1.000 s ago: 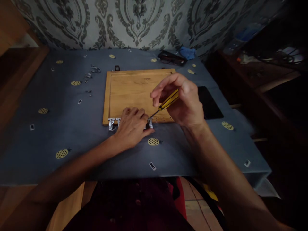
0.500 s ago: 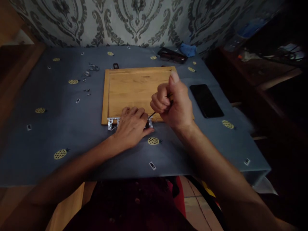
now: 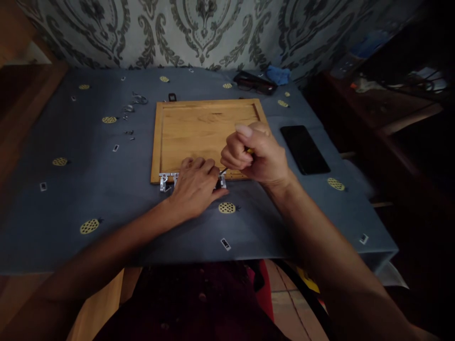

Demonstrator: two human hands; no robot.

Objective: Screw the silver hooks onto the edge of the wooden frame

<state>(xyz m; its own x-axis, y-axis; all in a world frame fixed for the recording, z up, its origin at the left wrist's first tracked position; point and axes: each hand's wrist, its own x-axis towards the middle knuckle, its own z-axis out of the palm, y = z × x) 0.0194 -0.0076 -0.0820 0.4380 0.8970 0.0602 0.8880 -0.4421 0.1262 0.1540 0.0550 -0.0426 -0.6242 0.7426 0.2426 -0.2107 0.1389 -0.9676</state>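
Note:
A wooden panel [image 3: 202,130] lies flat on the blue cloth-covered table [image 3: 88,189]. A metal hinge [image 3: 165,181] is at the panel's near edge. My left hand [image 3: 195,187] lies over the hinge, fingers curled down on it. My right hand [image 3: 258,156] is closed in a fist round a yellow-handled screwdriver [image 3: 227,166]; only a sliver of the handle and the thin shaft show. The tip points down-left at the hinge beside my left fingers.
A black phone [image 3: 304,149] lies right of the panel. Small metal parts [image 3: 133,106] are scattered at the back left. A dark case [image 3: 254,81] and a blue cloth [image 3: 277,74] sit at the back by the patterned wall. Dark furniture stands at right.
My right hand changed from a loose fingertip hold on the screwdriver to a closed fist round its handle, then lowered slightly. My left hand stayed on the hinge.

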